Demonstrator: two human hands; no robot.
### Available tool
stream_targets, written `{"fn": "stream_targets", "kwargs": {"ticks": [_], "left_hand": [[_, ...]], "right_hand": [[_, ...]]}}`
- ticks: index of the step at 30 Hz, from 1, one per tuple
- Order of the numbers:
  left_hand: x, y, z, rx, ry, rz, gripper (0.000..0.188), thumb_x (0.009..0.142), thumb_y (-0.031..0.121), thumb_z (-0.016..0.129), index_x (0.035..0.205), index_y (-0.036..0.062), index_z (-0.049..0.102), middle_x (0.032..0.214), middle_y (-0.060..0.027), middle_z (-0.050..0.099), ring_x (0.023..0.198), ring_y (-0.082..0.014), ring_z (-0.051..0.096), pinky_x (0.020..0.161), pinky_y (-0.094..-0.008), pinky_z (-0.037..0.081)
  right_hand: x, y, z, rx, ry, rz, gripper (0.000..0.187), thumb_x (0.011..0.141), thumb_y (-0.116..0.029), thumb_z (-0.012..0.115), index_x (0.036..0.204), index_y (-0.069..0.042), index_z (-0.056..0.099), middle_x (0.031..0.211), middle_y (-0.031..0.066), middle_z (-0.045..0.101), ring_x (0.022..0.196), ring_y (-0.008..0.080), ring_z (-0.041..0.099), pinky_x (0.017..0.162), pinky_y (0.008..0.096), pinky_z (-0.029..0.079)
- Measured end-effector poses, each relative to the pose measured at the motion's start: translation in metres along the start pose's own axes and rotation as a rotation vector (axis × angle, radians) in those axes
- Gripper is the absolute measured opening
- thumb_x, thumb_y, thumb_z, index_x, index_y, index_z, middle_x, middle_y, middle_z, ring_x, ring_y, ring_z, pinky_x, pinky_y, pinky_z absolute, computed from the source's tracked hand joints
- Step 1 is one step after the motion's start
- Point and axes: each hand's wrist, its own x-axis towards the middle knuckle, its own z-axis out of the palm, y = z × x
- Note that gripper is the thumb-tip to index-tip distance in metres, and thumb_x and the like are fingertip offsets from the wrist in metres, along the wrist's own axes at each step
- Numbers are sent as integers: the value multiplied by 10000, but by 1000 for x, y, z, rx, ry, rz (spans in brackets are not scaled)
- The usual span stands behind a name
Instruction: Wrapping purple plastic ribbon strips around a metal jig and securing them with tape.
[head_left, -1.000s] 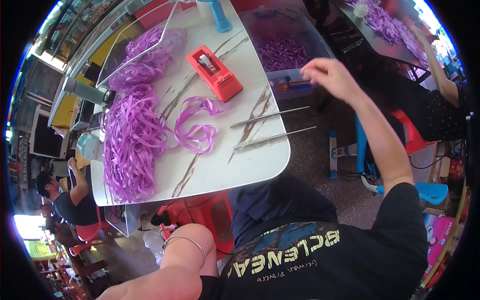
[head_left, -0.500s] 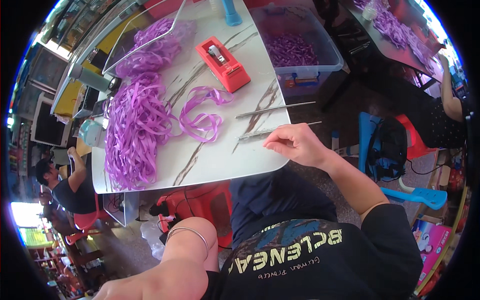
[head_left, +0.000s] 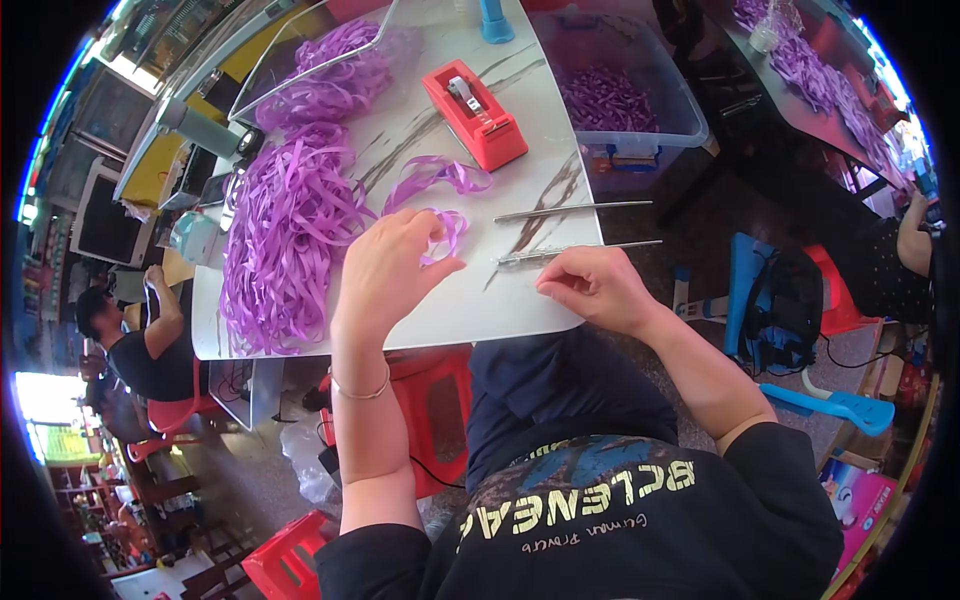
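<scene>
The left hand [head_left: 392,268] reaches over the loose purple ribbon [head_left: 440,172], its thumb and fingers apart. The right hand [head_left: 598,288] hangs at the table's near right corner, fingertips drawn together — whether they pinch anything, I cannot tell. Just beyond it, two metal rods [head_left: 572,211] jut past the right edge. A ribbon heap [head_left: 285,240] lies left — farther off sits a red tape dispenser [head_left: 476,118].

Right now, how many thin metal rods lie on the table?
2: the farther rod, and the nearer rod beside the right hand; both overhang the table on the right. The purple ribbons could hide others.
</scene>
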Motion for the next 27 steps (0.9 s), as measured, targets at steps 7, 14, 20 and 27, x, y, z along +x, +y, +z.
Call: {"fn": "stream_targets", "kwargs": {"ticks": [7, 14, 20, 27], "left_hand": [[21, -35, 13, -370, 52, -142, 133, 801, 144, 560, 762, 18, 554, 744, -84, 576, 696, -192, 544, 627, -319, 433], [85, -32, -82, -1140, 512, -56, 198, 902, 207, 466, 954, 19, 497, 990, -157, 620, 878, -204, 622, 696, -258, 494], [106, 48, -118, -1177, 878, 202, 123, 882, 144, 439, 950, 54, 489, 1052, -138, 594, 752, -143, 590, 544, -211, 449], [79, 100, -130, -1067, 684, 487, 132, 852, 104, 395, 916, 40, 491, 1047, -133, 591, 617, -110, 557, 384, -166, 294]], "right_hand": [[0, 0, -2, 8, -4, -3, 107, 765, -112, 663, 826, -27, 644, 708, 87, 623, 631, 164, 600, 585, 263, 465], [-1, 2, -4, 119, 6, 73, 92, 799, -108, 639, 834, -23, 645, 718, 54, 631, 665, 102, 590, 610, 246, 466], [-1, 13, -12, 323, -26, 175, 137, 824, -128, 621, 907, -18, 630, 773, 10, 623, 699, 57, 551, 653, 215, 452], [22, -16, -28, 106, 212, -123, 311, 806, -88, 615, 1100, -22, 540, 999, 41, 565, 922, 101, 518, 785, 245, 419]]}}
